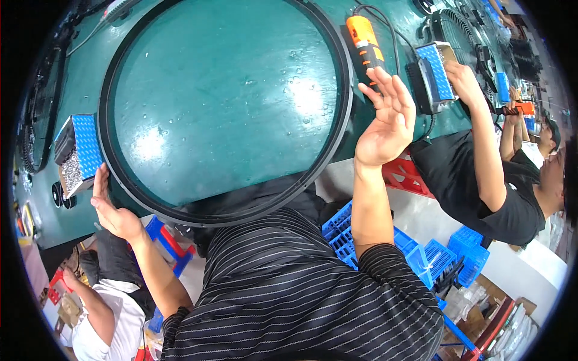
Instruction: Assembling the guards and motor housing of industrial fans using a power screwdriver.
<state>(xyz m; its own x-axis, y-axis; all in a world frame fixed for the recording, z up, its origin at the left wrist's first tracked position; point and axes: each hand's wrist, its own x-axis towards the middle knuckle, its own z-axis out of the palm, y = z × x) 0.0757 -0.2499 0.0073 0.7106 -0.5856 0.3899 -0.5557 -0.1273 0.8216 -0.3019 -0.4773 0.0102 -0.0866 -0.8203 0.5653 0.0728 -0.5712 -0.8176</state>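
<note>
Large black ring [346,84] on the tabletop [217,90], its near arc overhanging the edge. Round (hence no long axis), it lies between left hand [117,219] and right hand [385,129], neither clearly nearer; both are open, fingers extended, apparently empty. Left, blue box [88,144] of small silvery pieces [71,171]; right, blue-sided carton [436,72], a co-worker's hand [463,81] at its mouth.

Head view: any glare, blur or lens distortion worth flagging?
Head view: two bright glare patches wash out the green tabletop inside the black ring; head view: the left hand and right hand look fairly sharp; head view: fisheye tilts the co-worker near the dark rim.
</note>
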